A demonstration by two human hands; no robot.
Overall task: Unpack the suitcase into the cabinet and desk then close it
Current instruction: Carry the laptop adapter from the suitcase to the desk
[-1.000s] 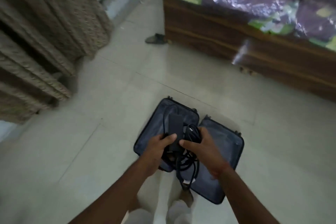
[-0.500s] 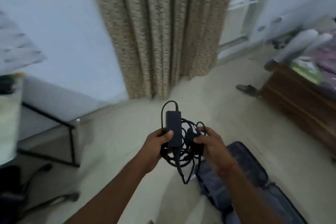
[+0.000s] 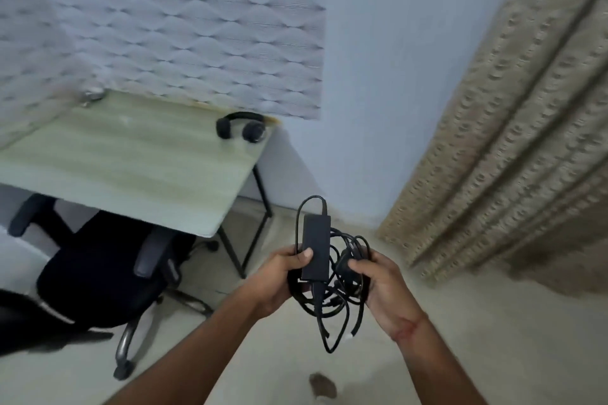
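Change since the earlier frames: the view has swung left from the curtain to the desk; the suitcase has gone out of view; the charger remains held in both hands, grip unchanged.

Item 1. Charger [image 3: 316,251]: black rectangular power brick, upright, with a black cable [image 3: 342,299] bundled in loose tangled loops beside and below it. One loop rises over the brick's top; loose ends hang below the hands. Location: held in the air at centre frame, above the floor, near and to the right of the desk's near right corner.

Item 2. Left hand [image 3: 279,279]: fingers curled round the brick's left edge, thumb pressed on its front face.

Item 3. Right hand [image 3: 383,286]: fingers wrapped behind the cable bundle, thumb pinching it from the front. A red thread circles the wrist.

Item 4. Desk [image 3: 131,168]: pale wood-grain top, black metal legs, set against the far wall on the left.

Item 5. Headphones [image 3: 241,128]: black, lying at the desk's far right corner.

Item 6. Small metallic object [image 3: 93,95]: far edge of the desk, blurred, kind not determinable.

Item 7. Office chair [image 3: 98,270]: black, armrests, wheeled chrome base, partly tucked under the desk.

Item 8. Wall panel [image 3: 184,43]: grey wave-pattern sheet, behind the desk.

Item 9. Curtain [image 3: 513,141]: beige, patterned, hanging to the floor on the right.

Item 10. Floor [image 3: 493,339]: pale tile, with a dark smudge [image 3: 323,385] near the bottom edge.
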